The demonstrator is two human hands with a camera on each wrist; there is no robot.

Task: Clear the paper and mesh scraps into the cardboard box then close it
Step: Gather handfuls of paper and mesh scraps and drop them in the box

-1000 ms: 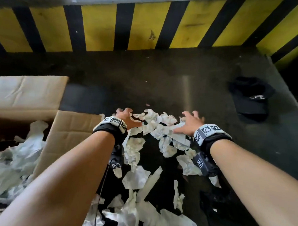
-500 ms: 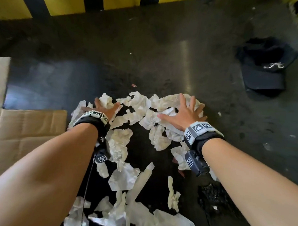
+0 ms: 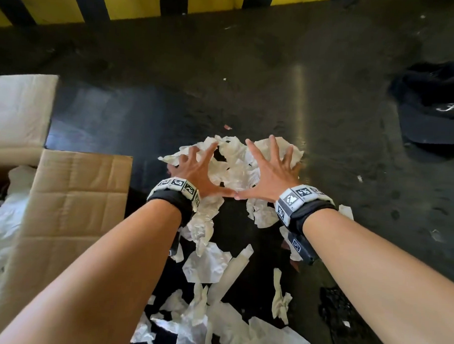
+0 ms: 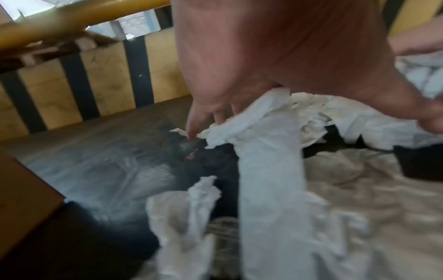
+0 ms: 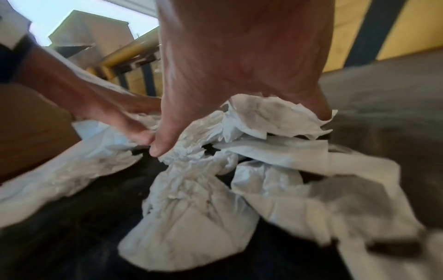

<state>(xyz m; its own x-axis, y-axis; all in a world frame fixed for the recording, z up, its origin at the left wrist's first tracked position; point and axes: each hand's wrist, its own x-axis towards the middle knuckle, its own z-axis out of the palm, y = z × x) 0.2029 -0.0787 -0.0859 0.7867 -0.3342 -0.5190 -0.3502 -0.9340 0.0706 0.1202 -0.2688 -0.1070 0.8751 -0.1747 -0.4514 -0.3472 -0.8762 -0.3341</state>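
White crumpled paper scraps (image 3: pixel 233 169) lie heaped on the dark floor, with more trailing toward me (image 3: pixel 209 264). My left hand (image 3: pixel 195 165) and right hand (image 3: pixel 273 168) lie spread on the heap's far part, fingers splayed, thumbs meeting at the near side. Both wrist views show the same paper (image 4: pixel 271 170) (image 5: pixel 199 189) under the palms. A patch of black mesh (image 3: pixel 337 309) sits on the floor beside my right forearm. The cardboard box (image 3: pixel 71 206) stands open at the left, flaps out, white scraps inside.
A black cap (image 3: pixel 434 108) lies on the floor at the far right. A yellow-and-black striped wall (image 3: pixel 139 4) runs along the back. Bare dark floor (image 3: pixel 172 96) stretches between the heap and the wall.
Both hands have come together over the far scraps; the left moved right until the thumbs met, and the loose scraps are bunched closer. My head view has tilted down and left.
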